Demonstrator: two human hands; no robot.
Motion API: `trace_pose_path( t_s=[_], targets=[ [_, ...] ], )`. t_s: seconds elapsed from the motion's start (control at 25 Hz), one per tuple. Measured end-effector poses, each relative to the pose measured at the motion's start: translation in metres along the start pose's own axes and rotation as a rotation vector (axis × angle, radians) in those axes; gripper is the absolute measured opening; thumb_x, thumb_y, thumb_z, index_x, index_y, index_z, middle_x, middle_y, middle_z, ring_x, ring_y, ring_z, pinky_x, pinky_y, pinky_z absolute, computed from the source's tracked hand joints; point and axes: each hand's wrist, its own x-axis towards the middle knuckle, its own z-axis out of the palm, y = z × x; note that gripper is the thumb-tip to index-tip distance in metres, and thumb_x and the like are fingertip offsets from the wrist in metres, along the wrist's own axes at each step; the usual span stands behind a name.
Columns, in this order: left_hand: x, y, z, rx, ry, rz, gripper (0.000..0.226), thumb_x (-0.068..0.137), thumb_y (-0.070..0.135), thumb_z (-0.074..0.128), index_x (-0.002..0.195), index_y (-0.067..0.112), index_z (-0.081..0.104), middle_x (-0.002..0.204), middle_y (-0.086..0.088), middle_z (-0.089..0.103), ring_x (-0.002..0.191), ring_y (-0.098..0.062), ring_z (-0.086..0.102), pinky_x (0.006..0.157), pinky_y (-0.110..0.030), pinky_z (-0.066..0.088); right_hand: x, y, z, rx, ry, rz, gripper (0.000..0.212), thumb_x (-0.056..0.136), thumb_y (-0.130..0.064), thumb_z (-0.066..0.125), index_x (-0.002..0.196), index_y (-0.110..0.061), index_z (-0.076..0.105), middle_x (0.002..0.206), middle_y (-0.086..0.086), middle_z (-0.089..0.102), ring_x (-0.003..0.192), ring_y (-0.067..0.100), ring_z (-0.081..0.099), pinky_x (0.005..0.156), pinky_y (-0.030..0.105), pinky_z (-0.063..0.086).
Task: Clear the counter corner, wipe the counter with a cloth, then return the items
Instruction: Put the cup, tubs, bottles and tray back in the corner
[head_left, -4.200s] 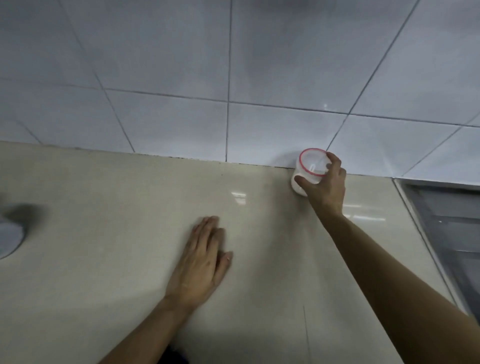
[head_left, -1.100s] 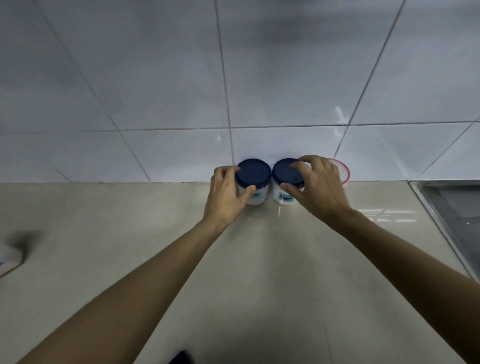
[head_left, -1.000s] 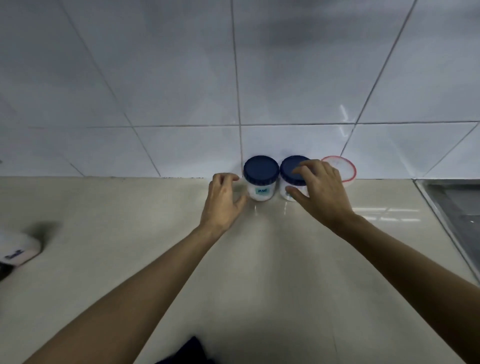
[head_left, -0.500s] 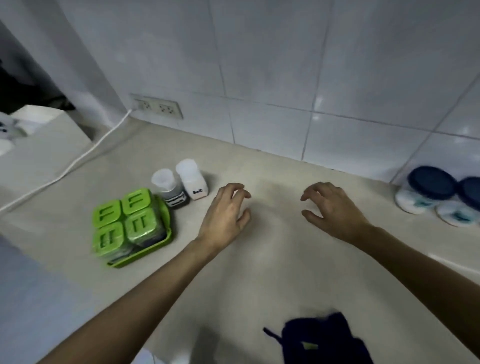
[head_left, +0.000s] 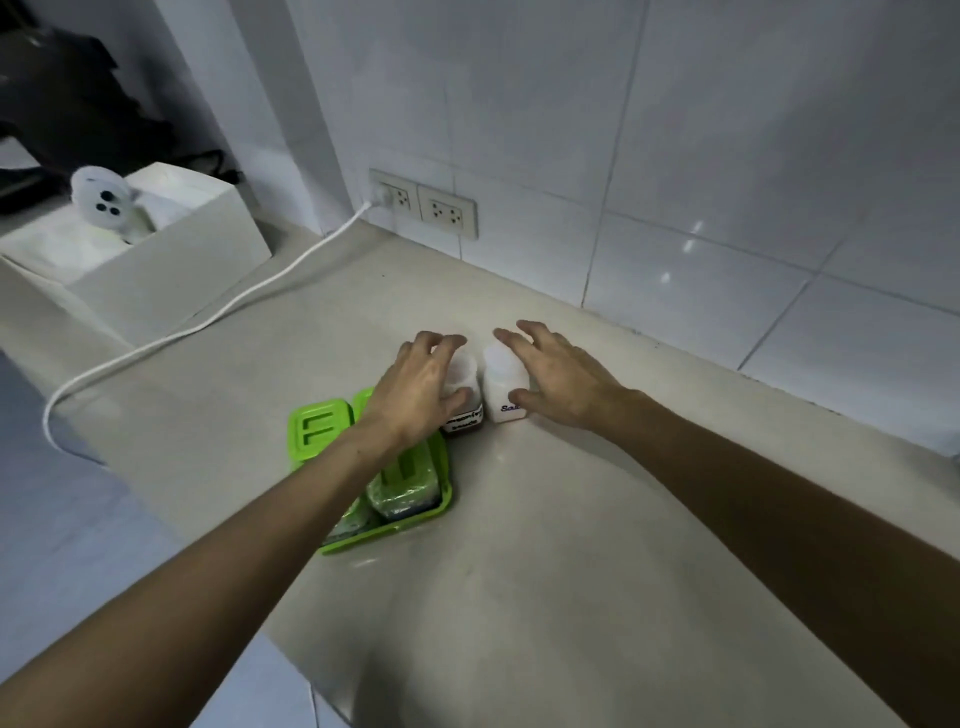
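- White plastic shows between the fingers of the left hand (head_left: 415, 389), which curls over the top of a small shaker (head_left: 464, 410) with dark stuff at the bottom and a label. The fingers look wrapped on it, but it is hard to tell if they squeeze it yet.
- The right hand (head_left: 558, 382) is spread around the salt shaker (head_left: 503, 387). The thumb is near its base and the fingers reach past its top. The fingers are apart and do not look closed on it yet.
- The two shakers stand upright, touching or just beside each other, in the middle of the counter (head_left: 571, 545).
- Just beside the dark shaker, under the left wrist, sits a green tray (head_left: 415, 514) with small green-lidded boxes (head_left: 317, 428) in it.
- Farther off, a white cord (head_left: 208, 322) runs across the counter to a wall socket (head_left: 397, 197). A white box (head_left: 171, 260) stands at the far left.
- The shakers look like items waiting to go back to their corner, so the task seems near its end.
- What could go wrong: the shakers are small and smooth, so a loose grip could let one slip and tip over, and salt could spill on the clean counter.
- The left arm hangs right over the tray, so lifting fast could bump the boxes or push the tray toward the counter edge.
- The shakers stand so close that grabbing one could knock the other.
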Motion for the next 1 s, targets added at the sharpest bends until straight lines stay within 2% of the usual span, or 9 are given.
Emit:
trace_pose_path(
  t_s=[0.08, 0.16, 0.24, 0.4, 0.52, 0.64, 0.8, 0.92, 1.0],
  targets=[
    [0.006, -0.003, 0.005, -0.025, -0.022, 0.019, 0.056, 0.087, 0.032, 0.06, 0.138, 0.021, 0.039, 0.132, -0.011, 0.046, 0.118, -0.032, 0.048, 0.097, -0.041, 0.044, 0.013, -0.004, 0.0, -0.025, -0.047, 0.004, 0.069, 0.089, -0.028, 0.059, 0.147, -0.025, 0.022, 0.15, 0.009, 0.028, 0.128, 0.03, 0.042, 0.1, 0.043, 0.042],
    [0.011, -0.003, 0.004, -0.033, -0.023, 0.03, 0.053, 0.086, 0.03, 0.063, 0.134, 0.019, 0.044, 0.124, -0.012, 0.052, 0.111, -0.032, 0.053, 0.091, -0.037, 0.043, 0.015, -0.003, 0.0, 0.02, -0.016, 0.013, 0.059, 0.089, -0.029, 0.06, 0.141, -0.026, 0.03, 0.137, 0.009, 0.041, 0.113, 0.03, 0.053, 0.09, 0.041, 0.047],
    [0.015, 0.002, 0.0, -0.017, -0.045, 0.061, 0.053, 0.084, 0.03, 0.066, 0.132, 0.019, 0.047, 0.122, -0.01, 0.054, 0.109, -0.031, 0.055, 0.089, -0.035, 0.043, 0.007, 0.0, -0.001, 0.02, 0.031, -0.012, 0.053, 0.088, -0.03, 0.061, 0.134, -0.026, 0.035, 0.128, 0.008, 0.047, 0.104, 0.029, 0.057, 0.083, 0.039, 0.047],
    [0.019, 0.036, -0.003, 0.051, -0.158, 0.244, 0.056, 0.084, 0.032, 0.067, 0.135, 0.023, 0.046, 0.128, -0.003, 0.055, 0.113, -0.027, 0.055, 0.091, -0.033, 0.044, -0.042, 0.04, -0.012, 0.064, 0.095, -0.003, 0.052, 0.086, -0.032, 0.062, 0.131, -0.027, 0.037, 0.124, 0.003, 0.048, 0.104, 0.026, 0.056, 0.082, 0.035, 0.044],
    [0.027, 0.085, -0.003, 0.044, -0.239, 0.38, 0.055, 0.085, 0.036, 0.066, 0.135, 0.025, 0.046, 0.132, 0.002, 0.054, 0.111, -0.02, 0.057, 0.088, -0.025, 0.04, -0.097, 0.094, -0.027, 0.098, 0.117, 0.078, 0.052, 0.085, -0.034, 0.061, 0.132, -0.027, 0.037, 0.124, 0.002, 0.047, 0.103, 0.027, 0.056, 0.084, 0.039, 0.047],
    [0.038, 0.152, 0.005, 0.035, -0.254, 0.484, 0.053, 0.086, 0.039, 0.064, 0.135, 0.028, 0.046, 0.135, 0.009, 0.053, 0.107, -0.015, 0.058, 0.082, -0.018, 0.035, -0.153, 0.156, -0.045, 0.042, 0.155, 0.224, 0.052, 0.085, -0.035, 0.061, 0.132, -0.026, 0.039, 0.123, 0.004, 0.049, 0.098, 0.03, 0.057, 0.082, 0.038, 0.048],
    [0.055, 0.256, 0.036, -0.032, -0.251, 0.569, 0.053, 0.086, 0.037, 0.064, 0.135, 0.028, 0.047, 0.139, 0.008, 0.051, 0.106, -0.016, 0.059, 0.089, -0.022, 0.037, -0.222, 0.237, -0.068, -0.08, 0.239, 0.419, 0.053, 0.085, -0.035, 0.063, 0.132, -0.02, 0.043, 0.122, 0.011, 0.053, 0.093, 0.037, 0.06, 0.081, 0.042, 0.049],
    [0.07, 0.317, 0.064, -0.089, -0.223, 0.604, 0.053, 0.086, 0.034, 0.066, 0.134, 0.025, 0.048, 0.137, 0.004, 0.053, 0.111, -0.02, 0.058, 0.095, -0.03, 0.042, -0.254, 0.277, -0.077, -0.095, 0.293, 0.541, 0.053, 0.086, -0.032, 0.063, 0.133, -0.018, 0.043, 0.12, 0.014, 0.053, 0.09, 0.04, 0.06, 0.075, 0.04, 0.047],
    [0.08, 0.354, 0.083, -0.102, -0.207, 0.611, 0.052, 0.084, 0.033, 0.068, 0.132, 0.024, 0.05, 0.133, 0.001, 0.056, 0.111, -0.023, 0.058, 0.095, -0.033, 0.045, -0.271, 0.299, -0.078, -0.102, 0.316, 0.595, 0.054, 0.086, -0.031, 0.064, 0.133, -0.017, 0.042, 0.12, 0.017, 0.053, 0.09, 0.042, 0.06, 0.076, 0.042, 0.049]
  ],
)
